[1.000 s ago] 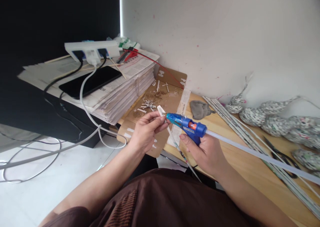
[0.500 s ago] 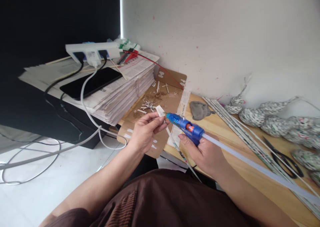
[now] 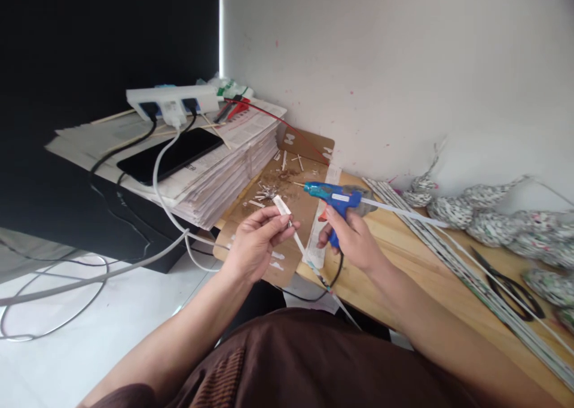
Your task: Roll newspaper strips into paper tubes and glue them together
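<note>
Left hand (image 3: 253,243) mid-frame, fingers (image 3: 271,227) tight on a paper strip (image 3: 281,205), right hand (image 3: 359,243) snug round a blue glue gun (image 3: 329,192)

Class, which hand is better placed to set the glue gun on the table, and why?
Probably the right hand: it grips the glue gun near the wooden table, while the left hand pinches a paper strip.

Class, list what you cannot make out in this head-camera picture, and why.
All in head view:
Blue glue gun, label wording: too small.
Paper strip, pinched part: hidden by left hand's grip.
Grey lump: partly hidden behind the gun.
Woven shapes, rightmost: cut off by right edge.
</note>
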`<state>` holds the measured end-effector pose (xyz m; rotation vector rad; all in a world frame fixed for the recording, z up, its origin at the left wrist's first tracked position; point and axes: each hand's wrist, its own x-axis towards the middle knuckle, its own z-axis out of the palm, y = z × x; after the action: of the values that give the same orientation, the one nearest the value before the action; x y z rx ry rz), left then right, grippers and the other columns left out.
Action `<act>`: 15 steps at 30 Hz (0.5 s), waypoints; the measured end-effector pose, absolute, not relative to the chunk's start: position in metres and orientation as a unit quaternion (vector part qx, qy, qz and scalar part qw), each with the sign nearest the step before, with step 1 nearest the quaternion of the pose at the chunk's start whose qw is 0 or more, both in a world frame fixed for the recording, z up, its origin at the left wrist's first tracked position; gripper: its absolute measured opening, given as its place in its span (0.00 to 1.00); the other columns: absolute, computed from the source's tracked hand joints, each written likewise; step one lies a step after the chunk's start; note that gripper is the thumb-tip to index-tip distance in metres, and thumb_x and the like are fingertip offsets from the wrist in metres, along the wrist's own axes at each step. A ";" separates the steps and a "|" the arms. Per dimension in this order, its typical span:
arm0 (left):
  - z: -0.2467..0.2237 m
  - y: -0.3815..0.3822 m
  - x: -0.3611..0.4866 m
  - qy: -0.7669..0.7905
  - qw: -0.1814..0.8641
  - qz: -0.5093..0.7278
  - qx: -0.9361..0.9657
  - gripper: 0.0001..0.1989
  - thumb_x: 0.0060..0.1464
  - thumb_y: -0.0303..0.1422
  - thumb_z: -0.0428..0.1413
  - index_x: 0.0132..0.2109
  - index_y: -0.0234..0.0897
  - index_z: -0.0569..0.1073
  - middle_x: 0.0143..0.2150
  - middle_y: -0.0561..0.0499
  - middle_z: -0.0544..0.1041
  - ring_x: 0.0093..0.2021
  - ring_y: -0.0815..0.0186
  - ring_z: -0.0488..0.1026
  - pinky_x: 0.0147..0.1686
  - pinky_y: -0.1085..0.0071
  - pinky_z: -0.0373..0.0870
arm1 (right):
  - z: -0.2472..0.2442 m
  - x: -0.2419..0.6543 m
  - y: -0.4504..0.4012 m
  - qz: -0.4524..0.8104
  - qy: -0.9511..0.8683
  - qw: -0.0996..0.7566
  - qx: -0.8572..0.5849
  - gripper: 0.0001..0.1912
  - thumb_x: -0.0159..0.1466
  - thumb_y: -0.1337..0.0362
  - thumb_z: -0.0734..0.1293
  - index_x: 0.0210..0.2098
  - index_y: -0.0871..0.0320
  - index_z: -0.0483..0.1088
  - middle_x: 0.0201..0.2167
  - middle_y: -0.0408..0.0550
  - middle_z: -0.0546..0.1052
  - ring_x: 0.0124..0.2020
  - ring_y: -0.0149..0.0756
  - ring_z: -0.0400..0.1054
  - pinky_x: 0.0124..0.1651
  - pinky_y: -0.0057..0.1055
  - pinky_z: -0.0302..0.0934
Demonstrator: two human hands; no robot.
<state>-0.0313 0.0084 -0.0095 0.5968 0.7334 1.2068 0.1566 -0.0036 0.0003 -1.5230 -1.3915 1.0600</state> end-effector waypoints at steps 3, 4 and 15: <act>-0.009 0.005 -0.038 0.333 0.722 0.541 0.273 0.11 0.42 0.27 0.66 0.36 0.32 0.76 0.33 0.50 0.79 0.38 0.62 0.79 0.38 0.76 0.76 | -0.009 0.149 0.029 0.434 -0.524 0.363 -0.637 0.23 0.64 0.44 0.58 0.33 0.59 0.66 0.20 0.48 0.74 0.19 0.35 0.71 0.16 0.25 0.57; -0.009 0.004 -0.040 0.333 0.723 0.540 0.274 0.11 0.42 0.27 0.66 0.36 0.32 0.76 0.34 0.50 0.79 0.38 0.62 0.79 0.38 0.76 0.76 | -0.012 0.145 0.041 0.447 -0.507 0.343 -0.652 0.24 0.64 0.44 0.57 0.31 0.60 0.66 0.18 0.48 0.73 0.17 0.36 0.70 0.14 0.25 0.55; -0.012 -0.001 -0.059 0.355 0.719 0.540 0.256 0.12 0.42 0.27 0.66 0.36 0.32 0.75 0.33 0.50 0.79 0.37 0.63 0.79 0.38 0.76 0.77 | -0.021 0.103 0.124 0.610 -0.329 0.313 -0.649 0.20 0.69 0.49 0.49 0.33 0.57 0.59 0.15 0.42 0.69 0.12 0.31 0.65 0.12 0.22 0.53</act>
<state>-0.0588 -0.0014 -0.0120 0.5663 0.7841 1.1944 0.1031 0.1237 -0.0206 -1.7115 -0.8678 1.6094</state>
